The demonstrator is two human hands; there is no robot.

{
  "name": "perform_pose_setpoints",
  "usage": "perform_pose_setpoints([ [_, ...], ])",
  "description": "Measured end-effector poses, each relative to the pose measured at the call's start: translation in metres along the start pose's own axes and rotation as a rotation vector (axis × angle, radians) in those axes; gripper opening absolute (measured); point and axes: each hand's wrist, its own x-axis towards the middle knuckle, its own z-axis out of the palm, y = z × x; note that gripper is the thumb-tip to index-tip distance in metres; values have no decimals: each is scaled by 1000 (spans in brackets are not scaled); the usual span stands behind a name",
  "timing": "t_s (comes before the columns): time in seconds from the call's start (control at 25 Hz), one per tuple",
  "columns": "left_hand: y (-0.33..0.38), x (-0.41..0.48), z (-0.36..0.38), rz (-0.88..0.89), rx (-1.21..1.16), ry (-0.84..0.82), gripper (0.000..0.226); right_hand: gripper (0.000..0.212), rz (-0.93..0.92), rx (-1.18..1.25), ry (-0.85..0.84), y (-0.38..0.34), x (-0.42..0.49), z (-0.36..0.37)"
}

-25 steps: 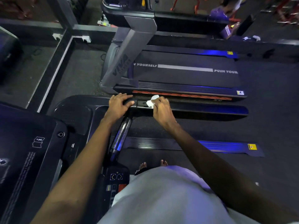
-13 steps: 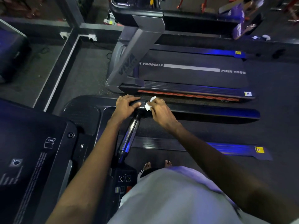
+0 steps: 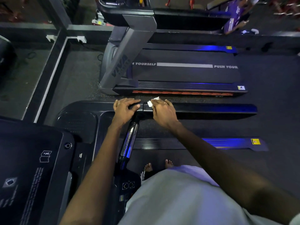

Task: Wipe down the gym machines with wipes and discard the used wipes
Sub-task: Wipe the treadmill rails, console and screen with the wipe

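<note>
I stand on a black treadmill, and its long black handrail runs to the right in front of me. My right hand lies on that rail and presses a small white wipe against it with curled fingers; only the wipe's edge shows past my fingertips. My left hand grips the rail's left end, just beside the joint with the shiny grip bar. The two hands are a short gap apart.
The treadmill's dark console fills the lower left. A second treadmill with a grey upright stands just beyond the rail. A person in purple sits at the far right, with white scraps on the floor nearby.
My right hand has shifted the wipe slightly left along the rail, closer to my left hand. The left hand keeps its grip. The head camera has drifted, moving the scene rightward.
</note>
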Motion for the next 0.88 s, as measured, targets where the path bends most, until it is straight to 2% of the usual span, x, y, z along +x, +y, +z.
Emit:
perform_pose_setpoints([
  [0.16, 6, -2, 0, -12, -1, -4, 27, 37, -14, 22, -118, -4, 20, -4],
  [0.32, 14, -5, 3, -30, 77, -54, 31, 37, 137, 76, -392, 28, 54, -25],
  [0.44, 27, -5, 10, 50, 159, -88, 37, 38, 173, 113, -573, 48, 70, -34],
  [0.6, 37, -6, 15, 152, 193, -157, 41, 38, 104, 173, -800, 63, 87, -29],
  [0.72, 43, -13, 14, 96, 138, -161, 43, 23, 181, 378, -892, 84, 100, -22],
  [0.8, 50, -15, 17, 25, 84, -133, 41, 16, 187, 393, -969, 96, 110, -24],
  [0.88, 56, -17, 20, -32, 53, -79, 38, 11, 120, 316, -1013, 98, 117, -25],
])
